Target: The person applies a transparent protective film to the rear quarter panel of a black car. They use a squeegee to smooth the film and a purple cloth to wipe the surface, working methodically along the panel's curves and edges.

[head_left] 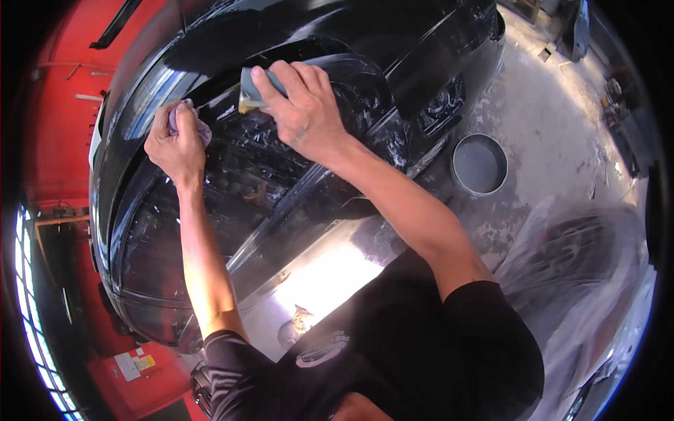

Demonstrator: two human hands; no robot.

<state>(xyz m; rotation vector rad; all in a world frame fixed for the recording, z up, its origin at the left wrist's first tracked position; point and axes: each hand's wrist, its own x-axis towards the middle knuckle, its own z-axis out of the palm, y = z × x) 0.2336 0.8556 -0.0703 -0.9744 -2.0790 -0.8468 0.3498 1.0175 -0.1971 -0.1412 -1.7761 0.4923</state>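
A glossy black car body fills the upper part of the view, with wet whitish smears and streaks over its panels. My left hand is closed around a crumpled purple-grey cloth, held at the panel's curved edge. To its right, my right hand grips a grey-green sanding block with a yellowish lower edge. The block rests at the body surface, above a dark recessed area wet with streaks. Its underside is hidden from me.
On the concrete floor to the right stands a round grey bucket. Clear plastic sheeting drapes over something at the lower right. A cat sits on the floor close to my body. Red walls rise at the left.
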